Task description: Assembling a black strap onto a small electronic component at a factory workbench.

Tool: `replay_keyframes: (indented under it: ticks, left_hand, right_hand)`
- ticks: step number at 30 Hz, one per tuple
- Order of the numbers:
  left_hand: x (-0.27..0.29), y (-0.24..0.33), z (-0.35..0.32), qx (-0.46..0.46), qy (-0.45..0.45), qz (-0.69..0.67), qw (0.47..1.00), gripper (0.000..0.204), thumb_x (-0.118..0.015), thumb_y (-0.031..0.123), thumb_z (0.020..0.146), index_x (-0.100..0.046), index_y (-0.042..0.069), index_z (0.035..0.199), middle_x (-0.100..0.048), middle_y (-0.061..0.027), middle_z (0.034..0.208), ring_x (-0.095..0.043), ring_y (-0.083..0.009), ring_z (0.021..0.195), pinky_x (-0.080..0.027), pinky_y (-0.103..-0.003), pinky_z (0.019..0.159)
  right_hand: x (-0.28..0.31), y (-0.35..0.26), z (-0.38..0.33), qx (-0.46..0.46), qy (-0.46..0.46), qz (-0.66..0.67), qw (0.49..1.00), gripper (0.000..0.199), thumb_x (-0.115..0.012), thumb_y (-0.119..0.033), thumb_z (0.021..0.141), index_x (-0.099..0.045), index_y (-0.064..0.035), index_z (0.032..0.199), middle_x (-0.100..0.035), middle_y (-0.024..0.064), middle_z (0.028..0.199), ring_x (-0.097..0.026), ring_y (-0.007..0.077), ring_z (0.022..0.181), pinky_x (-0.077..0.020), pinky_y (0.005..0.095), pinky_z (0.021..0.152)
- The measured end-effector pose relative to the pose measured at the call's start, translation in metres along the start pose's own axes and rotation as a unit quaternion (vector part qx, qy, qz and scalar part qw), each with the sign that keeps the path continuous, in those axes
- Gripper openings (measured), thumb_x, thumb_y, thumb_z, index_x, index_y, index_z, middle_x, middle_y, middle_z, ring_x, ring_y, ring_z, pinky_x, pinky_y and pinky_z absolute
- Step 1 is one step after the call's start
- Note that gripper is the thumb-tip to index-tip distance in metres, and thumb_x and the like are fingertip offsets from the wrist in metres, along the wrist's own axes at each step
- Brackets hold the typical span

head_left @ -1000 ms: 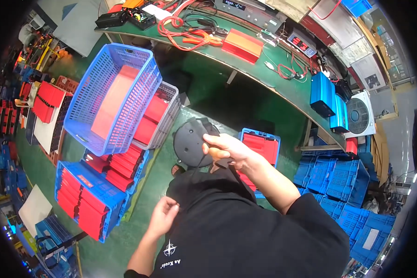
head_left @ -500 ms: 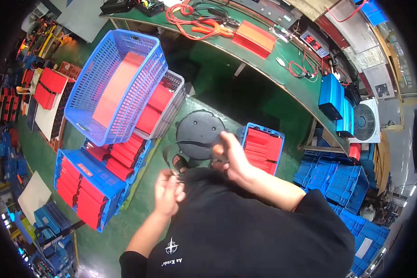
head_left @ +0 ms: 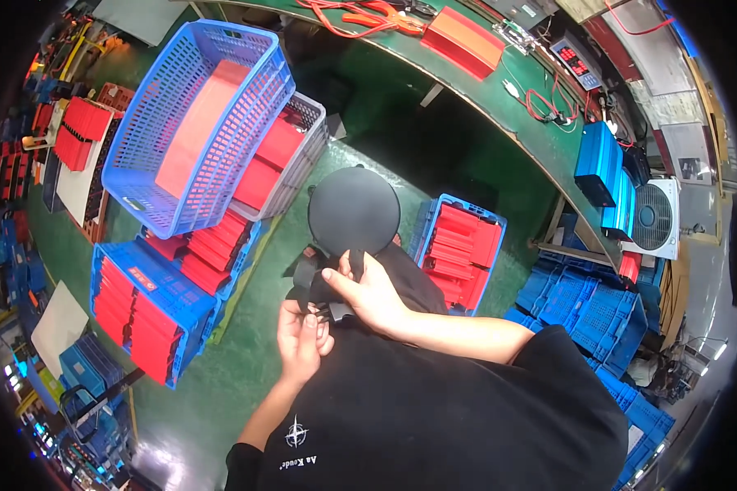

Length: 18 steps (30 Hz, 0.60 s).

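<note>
My left hand is closed in front of my black shirt, its fingers pinching the lower end of a black strap. Small pale and dark bits show at the fingertips, too small to name. Just right of it, my right hand has its thumb stretched toward the left hand and its fingers curled around a dark, strap-like piece; its far end is hidden. Beyond both hands is a smooth round black disc, like a stool seat, above the green floor.
To the left, a blue mesh basket rests on a grey crate. Blue crates of red parts stand at left and right. A green workbench crosses the far side. More blue crates are stacked at right.
The disc's face with holes and a slot has given way to a smooth one. My right hand has come down and left beside my left hand, and the black strap now shows between them.
</note>
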State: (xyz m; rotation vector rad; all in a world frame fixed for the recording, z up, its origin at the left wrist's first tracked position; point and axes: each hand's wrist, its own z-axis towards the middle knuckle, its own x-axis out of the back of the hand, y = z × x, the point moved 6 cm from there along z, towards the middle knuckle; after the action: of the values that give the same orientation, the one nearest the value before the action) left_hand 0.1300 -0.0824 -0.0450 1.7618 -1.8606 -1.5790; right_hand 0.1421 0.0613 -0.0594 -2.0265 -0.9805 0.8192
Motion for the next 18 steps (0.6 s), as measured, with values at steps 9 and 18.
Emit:
replay_keyframes:
  ticks: [9, 18]
  left_hand:
    - [-0.017, 0.006, 0.003, 0.026, -0.02, 0.116, 0.993, 0.019, -0.048, 0.017, 0.099, -0.04, 0.01, 0.113, -0.037, 0.004, 0.069, -0.029, -0.0019, 0.048, -0.024, -0.019, 0.043]
    - [-0.008, 0.002, 0.005, 0.015, -0.023, 0.106, 0.994, 0.02, -0.049, 0.017, 0.099, -0.044, 0.009, 0.116, -0.041, 0.0038, 0.069, -0.031, -0.0018, 0.051, -0.026, -0.019, 0.044]
  right_hand:
    - [-0.004, -0.005, 0.0, 0.068, -0.039, 0.029, 0.996, 0.018, -0.059, -0.008, 0.089, -0.044, -0.0092, 0.081, -0.043, -0.005, 0.075, -0.04, 0.0034, 0.071, -0.0362, 0.0211, 0.061]
    - [-0.004, -0.014, -0.004, 0.043, 0.01, 0.05, 0.998, 0.019, -0.058, -0.007, 0.09, -0.042, -0.0086, 0.081, -0.045, -0.0038, 0.077, -0.041, 0.0038, 0.071, -0.0372, 0.0217, 0.062]
